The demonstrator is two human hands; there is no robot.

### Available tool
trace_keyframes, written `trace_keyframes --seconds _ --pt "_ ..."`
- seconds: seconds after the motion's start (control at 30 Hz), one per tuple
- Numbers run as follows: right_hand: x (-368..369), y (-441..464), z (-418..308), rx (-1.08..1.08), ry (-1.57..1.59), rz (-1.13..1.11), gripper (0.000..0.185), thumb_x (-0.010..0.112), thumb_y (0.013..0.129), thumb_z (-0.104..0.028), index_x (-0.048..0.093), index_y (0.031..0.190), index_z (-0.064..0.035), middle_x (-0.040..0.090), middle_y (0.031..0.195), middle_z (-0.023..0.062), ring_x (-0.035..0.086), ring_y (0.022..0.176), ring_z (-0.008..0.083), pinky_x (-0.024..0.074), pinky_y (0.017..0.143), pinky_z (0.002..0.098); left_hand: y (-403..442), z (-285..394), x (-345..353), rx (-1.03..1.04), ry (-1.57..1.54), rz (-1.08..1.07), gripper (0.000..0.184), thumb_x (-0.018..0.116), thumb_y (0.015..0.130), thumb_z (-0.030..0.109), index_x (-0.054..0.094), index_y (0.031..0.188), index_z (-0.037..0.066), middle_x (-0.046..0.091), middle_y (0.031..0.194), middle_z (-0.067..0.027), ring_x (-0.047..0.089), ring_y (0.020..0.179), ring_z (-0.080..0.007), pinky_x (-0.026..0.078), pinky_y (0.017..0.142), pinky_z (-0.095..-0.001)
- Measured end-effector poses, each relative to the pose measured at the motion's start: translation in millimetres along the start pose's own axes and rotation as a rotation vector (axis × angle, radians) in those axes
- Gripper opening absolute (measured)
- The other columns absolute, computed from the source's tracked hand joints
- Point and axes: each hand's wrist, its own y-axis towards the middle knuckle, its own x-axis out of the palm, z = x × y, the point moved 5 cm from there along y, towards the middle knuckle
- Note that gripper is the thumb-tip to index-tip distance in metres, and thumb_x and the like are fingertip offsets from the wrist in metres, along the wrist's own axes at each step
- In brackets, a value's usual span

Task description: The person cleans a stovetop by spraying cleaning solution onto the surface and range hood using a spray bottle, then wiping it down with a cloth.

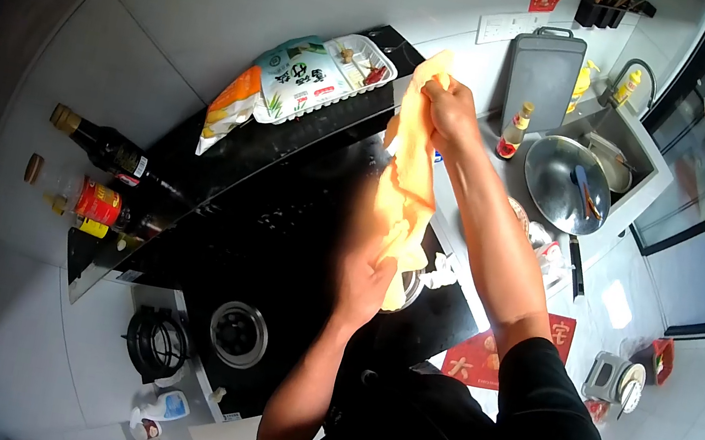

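An orange-yellow cloth point(410, 183) is stretched between my two hands above the black stovetop point(298, 211). Its upper end is gripped by my right hand point(451, 111), fingers closed. My left hand point(363, 287) is closed on the lower part of the cloth, near the stove's right side. Beneath the cloth's lower end, a metal burner ring point(408, 290) is partly covered. Another round burner point(239, 334) lies uncovered at the lower left of the stove.
Bottles point(99, 203) stand at the left; food packages point(301, 81) rest on the black ledge behind the stove. To the right are a bottle point(513, 133), a large wok point(567, 183), a knife point(576, 267) and the sink point(635, 146). Black burner grates point(155, 344) sit lower left.
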Motion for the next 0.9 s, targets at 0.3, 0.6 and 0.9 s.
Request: trace_keyframes --seconds 0.3,0.6,0.9 --pt "-16 13 13 -0.119 -0.218 0.168 0.033 0.053 0.099 -0.022 0.067 0.087 0.0049 0.066 0.073 0.0083 0.063 0.069 0.0170 0.0505 0.068 0.0369 0 -2 -4 -0.043 0.012 0.002 0.021 0.058 0.092 -0.005 0.066 0.111 -0.006 0.069 0.093 -0.0018 0.059 0.079 -0.0039 0.049 0.071 -0.0219" --pt "-41 -60 50 -0.195 -0.107 -0.064 0.029 0.049 0.103 -0.021 0.066 0.091 0.0001 0.065 0.078 0.0025 0.060 0.071 0.0119 0.0475 0.065 0.0310 -24 -24 -11 -0.162 0.072 -0.037 0.021 0.057 0.092 -0.005 0.066 0.111 -0.006 0.069 0.092 -0.0026 0.059 0.079 -0.0038 0.049 0.070 -0.0224" --pt "-84 -51 5 -0.642 -0.551 -0.027 0.042 0.036 0.106 -0.020 0.071 0.120 -0.0022 0.074 0.098 0.0154 0.069 0.083 0.0311 0.0545 0.080 0.0396 -42 -21 -33 -0.182 0.009 0.103 0.031 0.057 0.089 -0.005 0.068 0.119 -0.004 0.058 0.074 0.0036 0.046 0.062 -0.0018 0.038 0.054 -0.0227"
